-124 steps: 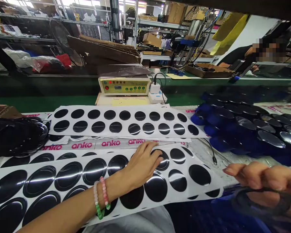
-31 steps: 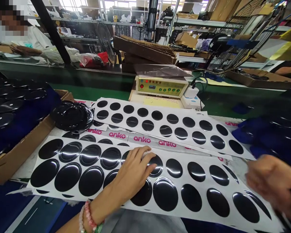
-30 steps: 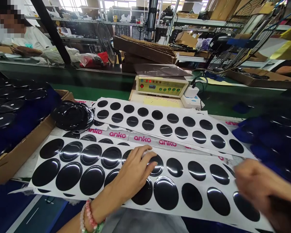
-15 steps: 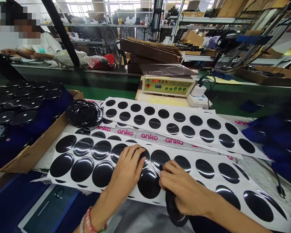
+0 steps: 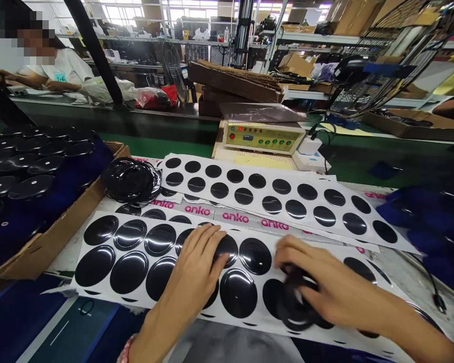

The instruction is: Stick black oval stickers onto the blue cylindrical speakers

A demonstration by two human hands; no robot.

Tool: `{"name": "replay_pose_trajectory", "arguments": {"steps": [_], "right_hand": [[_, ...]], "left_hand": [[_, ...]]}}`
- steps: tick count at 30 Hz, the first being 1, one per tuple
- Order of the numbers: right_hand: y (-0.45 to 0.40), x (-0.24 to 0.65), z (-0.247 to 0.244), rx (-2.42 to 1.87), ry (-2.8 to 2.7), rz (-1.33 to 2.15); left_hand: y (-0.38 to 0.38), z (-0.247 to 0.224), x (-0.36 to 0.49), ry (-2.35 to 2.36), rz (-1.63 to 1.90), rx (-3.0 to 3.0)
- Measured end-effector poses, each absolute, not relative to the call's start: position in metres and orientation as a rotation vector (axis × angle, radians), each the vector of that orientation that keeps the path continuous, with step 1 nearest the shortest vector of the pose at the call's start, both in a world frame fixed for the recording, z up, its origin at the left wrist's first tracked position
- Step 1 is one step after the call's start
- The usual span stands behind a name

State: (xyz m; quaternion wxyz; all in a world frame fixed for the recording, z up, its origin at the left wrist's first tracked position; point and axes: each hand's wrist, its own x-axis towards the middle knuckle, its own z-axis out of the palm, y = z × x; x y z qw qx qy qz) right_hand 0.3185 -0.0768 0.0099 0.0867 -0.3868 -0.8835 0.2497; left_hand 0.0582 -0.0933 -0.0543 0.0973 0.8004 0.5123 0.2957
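**While left hand point(image 5: 194, 262) pins sheet point(image 5: 136, 300), right hand point(image 5: 336, 290) curls over black disc point(image 5: 297, 307)**

As seen from the head camera, the left fingers spread wide across the black domes point(image 5: 255, 256). Spread flat like this, they should keep the sheet from creeping. The right fingers close narrowly around the black disc, which lies just beyond the left fingertips, but blur hides whether they grip it. Ahead of the fingers run a pink-lettered strip point(image 5: 234, 217) and a second sheet point(image 5: 224, 174). Left of them, a stack of domes point(image 5: 130, 180) sits beside a cardboard box point(image 5: 56, 242).
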Motion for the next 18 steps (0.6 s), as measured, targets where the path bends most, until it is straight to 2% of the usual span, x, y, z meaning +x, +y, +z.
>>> {"name": "replay_pose_trajectory", "arguments": {"steps": [2,6,11,18], "right_hand": [[-0.055,0.284,-0.002,-1.011,-2.736,0.761],[-0.031,0.253,-0.023,-0.978,-2.837,0.556],[-0.03,0.252,-0.029,-0.987,-2.831,0.443],[-0.041,0.27,-0.027,-0.856,-2.718,0.51]], "left_hand": [[-0.094,-0.059,0.054,1.523,0.839,2.43],[-0.096,-0.066,0.053,1.562,0.791,2.412],[-0.095,-0.064,0.054,1.568,0.791,2.336],[-0.097,-0.064,0.061,1.511,0.794,2.339]]}}
